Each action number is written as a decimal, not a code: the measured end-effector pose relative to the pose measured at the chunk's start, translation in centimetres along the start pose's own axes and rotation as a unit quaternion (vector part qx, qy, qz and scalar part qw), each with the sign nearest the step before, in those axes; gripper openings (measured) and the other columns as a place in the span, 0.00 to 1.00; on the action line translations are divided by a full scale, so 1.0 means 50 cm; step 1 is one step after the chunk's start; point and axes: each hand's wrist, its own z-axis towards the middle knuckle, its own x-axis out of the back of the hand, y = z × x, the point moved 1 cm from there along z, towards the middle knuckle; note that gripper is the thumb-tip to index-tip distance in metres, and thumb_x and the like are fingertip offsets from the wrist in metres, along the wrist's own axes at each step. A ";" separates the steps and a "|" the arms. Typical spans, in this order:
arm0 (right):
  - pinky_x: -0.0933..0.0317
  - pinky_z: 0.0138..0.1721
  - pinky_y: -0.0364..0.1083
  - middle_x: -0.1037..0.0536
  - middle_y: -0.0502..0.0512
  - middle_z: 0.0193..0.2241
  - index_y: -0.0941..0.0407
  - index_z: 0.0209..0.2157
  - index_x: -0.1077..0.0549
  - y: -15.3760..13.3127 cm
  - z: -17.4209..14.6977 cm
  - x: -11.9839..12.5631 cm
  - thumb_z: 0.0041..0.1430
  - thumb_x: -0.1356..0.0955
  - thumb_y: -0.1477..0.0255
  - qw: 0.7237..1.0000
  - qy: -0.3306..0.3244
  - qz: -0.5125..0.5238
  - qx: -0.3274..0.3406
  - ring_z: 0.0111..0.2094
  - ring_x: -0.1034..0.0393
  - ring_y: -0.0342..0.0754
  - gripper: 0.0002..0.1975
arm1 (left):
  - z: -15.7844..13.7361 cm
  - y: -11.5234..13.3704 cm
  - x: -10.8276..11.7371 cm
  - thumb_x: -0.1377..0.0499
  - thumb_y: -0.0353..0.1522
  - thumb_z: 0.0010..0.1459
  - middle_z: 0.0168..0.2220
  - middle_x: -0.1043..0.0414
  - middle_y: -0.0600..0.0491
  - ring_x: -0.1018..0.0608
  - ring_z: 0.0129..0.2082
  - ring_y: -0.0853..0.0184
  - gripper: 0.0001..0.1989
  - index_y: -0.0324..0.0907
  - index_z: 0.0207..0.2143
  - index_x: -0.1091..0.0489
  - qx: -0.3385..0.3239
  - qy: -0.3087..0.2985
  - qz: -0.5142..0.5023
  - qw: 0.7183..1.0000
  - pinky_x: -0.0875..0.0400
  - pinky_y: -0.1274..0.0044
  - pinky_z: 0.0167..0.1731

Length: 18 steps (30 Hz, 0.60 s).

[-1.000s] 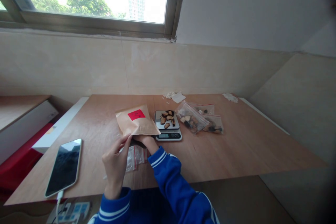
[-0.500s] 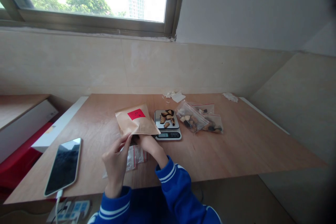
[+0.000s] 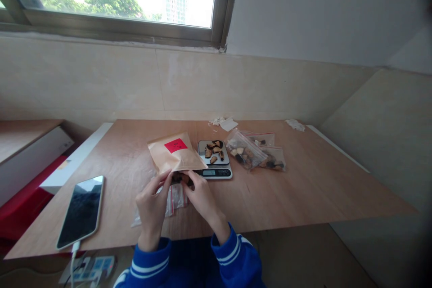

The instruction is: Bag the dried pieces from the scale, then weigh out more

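Observation:
A brown paper bag (image 3: 168,155) with a red label lies tilted, its mouth facing me. My left hand (image 3: 153,202) pinches the left side of that mouth between thumb and fingers. At the right side, my right hand (image 3: 202,195) closes on the bag's edge; whether a slice is also between its fingers I cannot tell. Dark-skinned dried slices (image 3: 178,178) show in the mouth between both hands. Just right of the bag stands a small kitchen scale (image 3: 224,172), several similar dried slices (image 3: 215,149) on its plate. Empty zip bags (image 3: 173,200) lie under my hands.
Filled clear zip bags (image 3: 248,150) lie right of the scale. A phone (image 3: 81,211) with a white charging cable (image 3: 73,261) rests at the left. White scraps (image 3: 227,123) and crumpled tissue (image 3: 296,124) are near the back edge of the wooden table (image 3: 303,189).
My right hand has drawn out of the bag's mouth and turned, its fingers now at the mouth's right side. Dried slices show between my hands. My left hand keeps its hold.

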 end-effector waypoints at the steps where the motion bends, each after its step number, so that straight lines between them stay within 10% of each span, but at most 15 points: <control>1: 0.34 0.50 0.47 0.22 0.53 0.45 0.52 0.48 0.28 0.001 -0.003 -0.003 0.60 0.35 0.79 1.000 0.008 -0.004 0.005 0.47 0.27 0.49 0.16 | 0.000 -0.001 -0.001 0.40 0.43 0.57 0.33 0.19 0.53 0.18 0.32 0.63 0.13 0.46 0.38 0.22 0.000 -0.001 0.000 1.000 0.25 0.77 0.34; 18: 0.32 0.44 0.49 0.25 0.55 0.37 0.52 0.41 0.25 0.011 -0.015 0.011 0.64 0.36 0.75 0.986 0.060 -0.138 0.066 0.40 0.28 0.51 0.08 | 0.005 0.000 -0.005 0.40 0.44 0.57 0.33 0.19 0.53 0.18 0.30 0.64 0.14 0.46 0.37 0.21 -0.009 0.014 0.011 1.000 0.26 0.76 0.33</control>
